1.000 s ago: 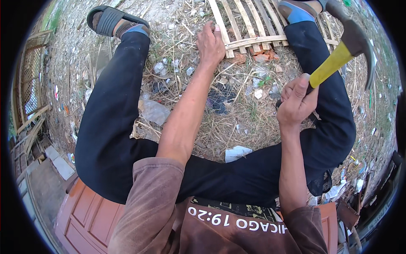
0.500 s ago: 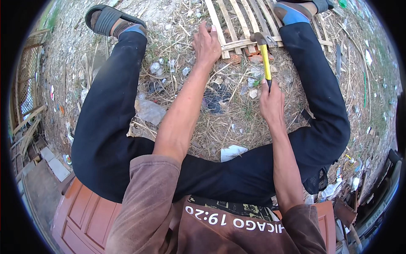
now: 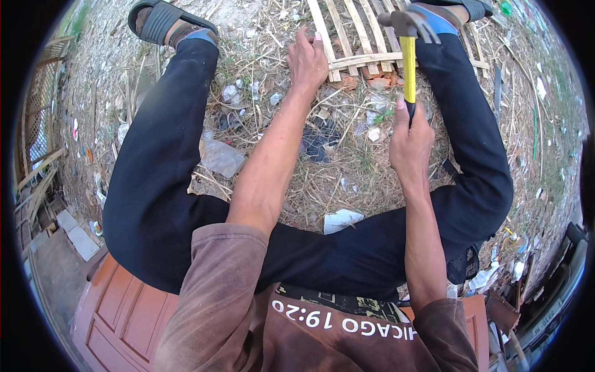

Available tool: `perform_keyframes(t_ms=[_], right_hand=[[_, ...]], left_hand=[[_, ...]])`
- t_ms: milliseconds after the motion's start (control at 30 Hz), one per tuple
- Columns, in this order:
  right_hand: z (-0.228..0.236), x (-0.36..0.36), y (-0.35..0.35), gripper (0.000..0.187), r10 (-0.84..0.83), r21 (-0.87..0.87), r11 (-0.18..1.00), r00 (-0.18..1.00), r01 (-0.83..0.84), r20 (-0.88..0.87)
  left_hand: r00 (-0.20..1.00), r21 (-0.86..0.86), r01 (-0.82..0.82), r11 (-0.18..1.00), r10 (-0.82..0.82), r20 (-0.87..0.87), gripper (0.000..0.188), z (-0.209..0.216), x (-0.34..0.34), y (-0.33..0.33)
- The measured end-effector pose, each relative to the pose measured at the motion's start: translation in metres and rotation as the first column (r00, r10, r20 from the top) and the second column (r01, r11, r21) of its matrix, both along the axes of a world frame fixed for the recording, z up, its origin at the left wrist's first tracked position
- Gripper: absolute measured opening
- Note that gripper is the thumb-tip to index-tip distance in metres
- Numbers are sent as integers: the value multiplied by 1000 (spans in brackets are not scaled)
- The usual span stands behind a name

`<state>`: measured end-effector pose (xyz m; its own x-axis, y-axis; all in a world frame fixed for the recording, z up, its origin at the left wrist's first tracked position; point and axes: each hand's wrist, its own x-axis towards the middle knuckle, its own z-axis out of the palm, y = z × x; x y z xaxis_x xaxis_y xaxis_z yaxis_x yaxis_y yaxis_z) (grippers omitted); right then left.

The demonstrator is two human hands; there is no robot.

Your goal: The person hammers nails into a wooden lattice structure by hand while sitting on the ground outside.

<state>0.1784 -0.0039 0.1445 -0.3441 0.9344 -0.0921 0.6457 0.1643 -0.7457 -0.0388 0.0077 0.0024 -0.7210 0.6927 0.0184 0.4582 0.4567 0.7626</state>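
My right hand [image 3: 411, 142] is closed around the black grip of a claw hammer [image 3: 409, 62]. Its yellow shaft rises from my fist, and the metal head is over the right part of a wooden slat panel [image 3: 351, 61]. Pale narrow slats lie side by side in it, crossed near their close ends by a thin strip. At the panel's left edge, my left hand [image 3: 307, 62] rests against the outermost slat, thumb and forefinger stretched out and apart. The other fingers of that hand are partly hidden.
Bits of red brick [image 3: 379, 80] lie under the panel's near end. My legs in black trousers [image 3: 155, 155] spread on both sides, with a sandal [image 3: 164, 28] at far left. Dry grass, stones and scraps of plastic [image 3: 221, 157] cover the ground between them.
The hammer has been lifted off the cross strip, its head rising and shifting right. My right hand has moved slightly right. My left hand stays by the outermost slat.
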Motion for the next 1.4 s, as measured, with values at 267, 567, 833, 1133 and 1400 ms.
perform_keyframes(t_ms=[267, 567, 833, 1133, 1400], right_hand=[[-38, 36, -14, 23, -101, -72, 995, 793, 72, -600], [-11, 74, -63, 30, -366, -362, 905, 845, 224, -390], [-2, 73, -89, 30, -358, -352, 910, 840, 218, -406], [-22, 67, -94, 40, -304, -284, 931, 918, 229, -256], [-31, 61, -71, 37, -201, -168, 968, 976, 185, -87]], left_hand=[[989, -163, 27, 986, -2, 149, 51, 23, 7, 11], [937, -336, -107, 936, 208, 280, 37, 35, -7, 36], [933, -158, -135, 978, 179, 311, 34, 79, -6, 38], [947, -203, -136, 970, 187, 262, 37, 27, -11, 15], [935, -209, -123, 970, 184, 304, 34, 22, -3, 15]])
